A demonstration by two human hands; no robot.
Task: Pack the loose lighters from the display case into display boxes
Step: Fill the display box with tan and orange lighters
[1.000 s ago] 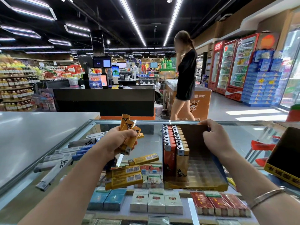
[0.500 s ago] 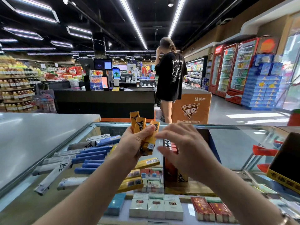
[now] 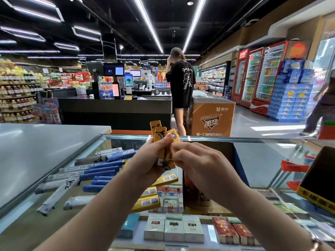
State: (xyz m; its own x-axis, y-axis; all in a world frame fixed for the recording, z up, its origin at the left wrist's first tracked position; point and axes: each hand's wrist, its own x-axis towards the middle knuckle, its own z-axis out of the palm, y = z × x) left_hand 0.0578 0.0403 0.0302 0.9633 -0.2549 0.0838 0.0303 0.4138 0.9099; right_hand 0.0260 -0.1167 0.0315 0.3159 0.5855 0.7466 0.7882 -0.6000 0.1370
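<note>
Several yellow lighters [image 3: 160, 142] fan upright in her gripping left hand [image 3: 150, 158], so her right hand [image 3: 201, 163] can pinch one free for boxing.

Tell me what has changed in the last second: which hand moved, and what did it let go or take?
The right hand let go of the far rim of the open cardboard display box and moved left to the bunch of yellow rectangular lighters, now touching them. The left hand rose slightly and kept its grip on that bunch. The loose blue lighters on the glass stayed put.
</note>
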